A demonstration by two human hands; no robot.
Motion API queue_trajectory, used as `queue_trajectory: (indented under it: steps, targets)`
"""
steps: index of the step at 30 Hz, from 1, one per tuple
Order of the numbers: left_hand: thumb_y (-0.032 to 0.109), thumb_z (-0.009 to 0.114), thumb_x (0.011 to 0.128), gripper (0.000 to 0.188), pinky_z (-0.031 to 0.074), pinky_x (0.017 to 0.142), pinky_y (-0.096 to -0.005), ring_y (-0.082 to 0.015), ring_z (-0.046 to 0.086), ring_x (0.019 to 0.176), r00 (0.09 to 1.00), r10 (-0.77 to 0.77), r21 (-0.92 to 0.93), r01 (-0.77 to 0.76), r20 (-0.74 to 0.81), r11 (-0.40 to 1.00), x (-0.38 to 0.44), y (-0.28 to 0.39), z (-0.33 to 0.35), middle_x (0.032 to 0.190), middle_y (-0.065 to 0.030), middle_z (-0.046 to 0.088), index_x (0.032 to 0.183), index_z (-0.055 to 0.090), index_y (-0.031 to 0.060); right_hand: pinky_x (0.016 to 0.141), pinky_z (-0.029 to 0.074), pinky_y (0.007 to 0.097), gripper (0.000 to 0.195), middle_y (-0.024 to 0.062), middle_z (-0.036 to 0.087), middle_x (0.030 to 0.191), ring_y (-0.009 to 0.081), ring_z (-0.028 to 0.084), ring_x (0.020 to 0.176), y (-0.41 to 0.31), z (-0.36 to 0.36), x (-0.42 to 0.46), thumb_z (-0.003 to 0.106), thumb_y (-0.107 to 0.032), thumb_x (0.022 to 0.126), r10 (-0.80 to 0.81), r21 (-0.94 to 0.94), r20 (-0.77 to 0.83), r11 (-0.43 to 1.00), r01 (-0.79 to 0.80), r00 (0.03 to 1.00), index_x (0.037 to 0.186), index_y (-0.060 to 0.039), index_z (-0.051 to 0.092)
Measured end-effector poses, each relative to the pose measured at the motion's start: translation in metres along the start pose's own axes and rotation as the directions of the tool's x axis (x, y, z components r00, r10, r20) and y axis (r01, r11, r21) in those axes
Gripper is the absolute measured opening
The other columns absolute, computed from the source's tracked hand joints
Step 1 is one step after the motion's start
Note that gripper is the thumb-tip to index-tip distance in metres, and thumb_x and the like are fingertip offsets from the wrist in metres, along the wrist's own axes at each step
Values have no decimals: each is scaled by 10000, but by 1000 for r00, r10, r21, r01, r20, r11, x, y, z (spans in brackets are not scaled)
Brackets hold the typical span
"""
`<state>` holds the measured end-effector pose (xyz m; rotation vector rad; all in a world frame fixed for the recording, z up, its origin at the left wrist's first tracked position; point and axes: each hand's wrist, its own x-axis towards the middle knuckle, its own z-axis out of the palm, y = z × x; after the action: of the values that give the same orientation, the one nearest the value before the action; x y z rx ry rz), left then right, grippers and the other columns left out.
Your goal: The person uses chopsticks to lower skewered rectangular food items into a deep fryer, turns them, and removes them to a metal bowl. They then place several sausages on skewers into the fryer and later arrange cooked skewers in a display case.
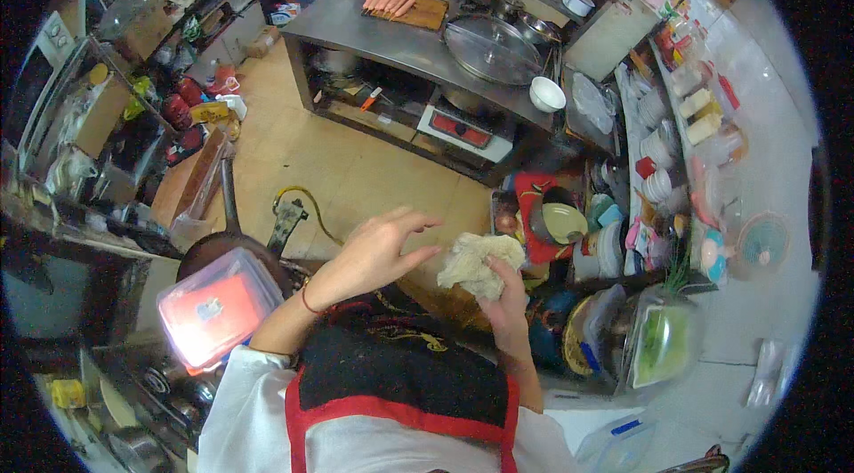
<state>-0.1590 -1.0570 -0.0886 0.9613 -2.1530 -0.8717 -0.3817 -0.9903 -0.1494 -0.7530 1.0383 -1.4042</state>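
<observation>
My right hand (505, 289) grips a crumpled, pale yellowish cloth (482, 265), its thumb lying on top. To the left of the cloth is my left hand (387, 243), palm down, fingers apart and holding nothing; a thin red cord circles its wrist. The fingertips of my left hand are a short way from the cloth. Under my left forearm and beside it, a clear plastic container (220, 306) with a red lid or contents catches a bright glare. A dark wok (200, 256) with a long handle is partly hidden behind that container.
Across the floor (373, 162) stands a steel worktable (347, 22) with pink sausages (388, 3) on a wooden board (430, 11), a large round glass lid (492, 49) and a white bowl (547, 94). Crowded shelves of dishes (657, 146) line the right; boxes and bags fill the left.
</observation>
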Motion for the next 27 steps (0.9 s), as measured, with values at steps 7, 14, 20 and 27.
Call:
queue_trajectory:
  steps: [7, 14, 20, 27]
  targets:
    - [104, 652, 780, 199, 488, 779, -332, -254, 612, 867, 980, 165, -298, -191, -111, 935, 100, -56, -65, 966, -128, 631, 973, 641, 60, 748, 525, 350, 240, 90, 629, 973, 215, 622, 854, 54, 17, 186, 583, -28, 788, 110, 51, -77, 993, -106, 991, 1027, -8, 579]
    - [53, 640, 778, 196, 526, 662, -394, -310, 612, 810, 800, 518, -481, -598, -303, 641, 219, -90, -176, 946, -184, 609, 964, 645, 117, 718, 492, 332, 370, 88, 625, 963, 192, 604, 831, 120, 35, 425, 652, -88, 710, 81, -485, -146, 863, -142, 986, 1055, 6, 557]
    - [40, 623, 800, 286, 463, 787, -316, -212, 568, 919, 996, 94, -373, -88, -4, 924, 329, -205, -209, 978, -87, 577, 1081, 568, 41, 794, 482, 381, 529, 162, 618, 1010, 281, 599, 895, 147, 62, 591, 708, -140, 615, -60, -850, -168, 514, -114, 984, 1104, -17, 546]
    - [134, 573, 870, 269, 482, 775, -267, -133, 596, 862, 746, -664, -622, 496, -53, 606, 423, -444, -255, 922, -63, 624, 1107, 557, 8, 805, 461, 410, 538, 173, 617, 999, 320, 588, 940, 154, 100, 776, 693, -290, 673, -12, -997, -73, 19, -72, 997, 1145, -77, 546]
